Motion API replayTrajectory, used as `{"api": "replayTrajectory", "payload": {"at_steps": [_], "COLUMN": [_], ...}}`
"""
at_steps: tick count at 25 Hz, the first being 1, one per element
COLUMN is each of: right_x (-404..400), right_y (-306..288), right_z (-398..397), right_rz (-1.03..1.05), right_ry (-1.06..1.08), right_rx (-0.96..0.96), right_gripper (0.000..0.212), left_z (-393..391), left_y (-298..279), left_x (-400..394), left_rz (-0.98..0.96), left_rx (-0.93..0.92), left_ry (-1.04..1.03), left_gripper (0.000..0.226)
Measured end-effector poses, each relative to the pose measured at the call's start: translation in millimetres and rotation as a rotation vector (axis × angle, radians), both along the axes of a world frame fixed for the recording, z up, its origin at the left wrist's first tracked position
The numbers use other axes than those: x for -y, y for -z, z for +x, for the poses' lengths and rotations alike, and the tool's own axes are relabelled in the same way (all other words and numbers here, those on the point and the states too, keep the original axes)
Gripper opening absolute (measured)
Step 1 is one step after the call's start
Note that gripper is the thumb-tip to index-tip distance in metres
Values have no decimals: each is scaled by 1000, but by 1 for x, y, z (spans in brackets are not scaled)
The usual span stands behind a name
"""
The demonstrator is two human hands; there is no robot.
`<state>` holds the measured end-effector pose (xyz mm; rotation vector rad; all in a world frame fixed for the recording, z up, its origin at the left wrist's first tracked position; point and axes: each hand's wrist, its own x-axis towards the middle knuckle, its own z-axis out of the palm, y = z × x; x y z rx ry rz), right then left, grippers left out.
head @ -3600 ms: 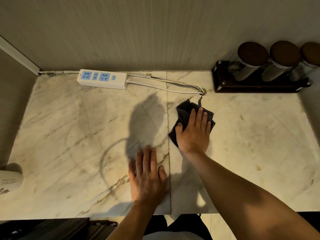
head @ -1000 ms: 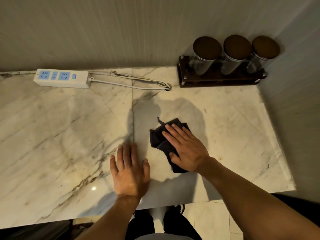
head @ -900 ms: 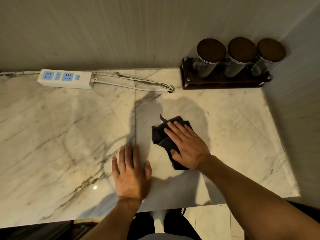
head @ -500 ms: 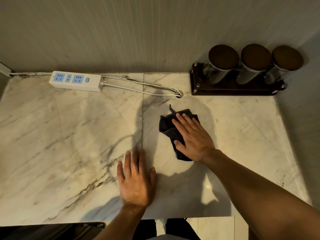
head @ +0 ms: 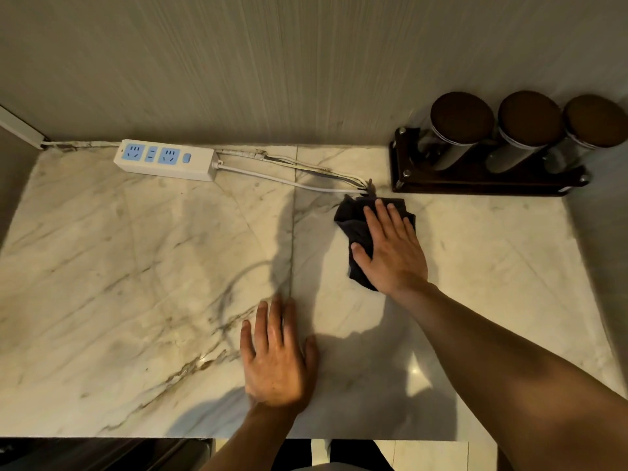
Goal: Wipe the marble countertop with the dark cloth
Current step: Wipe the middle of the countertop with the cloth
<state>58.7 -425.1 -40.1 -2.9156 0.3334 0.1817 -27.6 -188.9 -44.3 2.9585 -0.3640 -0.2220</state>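
Note:
The dark cloth (head: 353, 220) lies crumpled on the white veined marble countertop (head: 136, 266), just right of the slab seam and near the back. My right hand (head: 390, 248) presses flat on top of it, fingers together and pointing toward the wall, covering most of the cloth. My left hand (head: 277, 358) rests palm-down on the bare marble near the front edge, fingers spread, holding nothing.
A white power strip (head: 164, 159) with blue sockets lies at the back left; its cables (head: 289, 175) run right and end just behind the cloth. A dark wooden rack (head: 475, 180) holding three brown-lidded jars (head: 462, 119) stands at the back right. Walls close the back and right.
My right hand has pushed the cloth away from me, from mid-counter up to the cable ends near the back wall. My left hand has stayed planted on the marble.

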Motion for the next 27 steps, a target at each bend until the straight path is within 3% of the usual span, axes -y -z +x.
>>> {"api": "replayTrajectory", "payload": {"at_steps": [11, 27], "right_x": [-30, -58], "right_y": [5, 6], "right_z": [-12, -89], "right_rz": [21, -11], "right_ry": [477, 521], "right_rx": [58, 27], "right_gripper": [70, 71], "left_z": [1, -3], "left_y": [-1, 3], "left_x": [-4, -4], "left_rz": [-35, -35], "left_rx": [3, 49], "left_ry": [15, 42], "left_gripper": [65, 64]}}
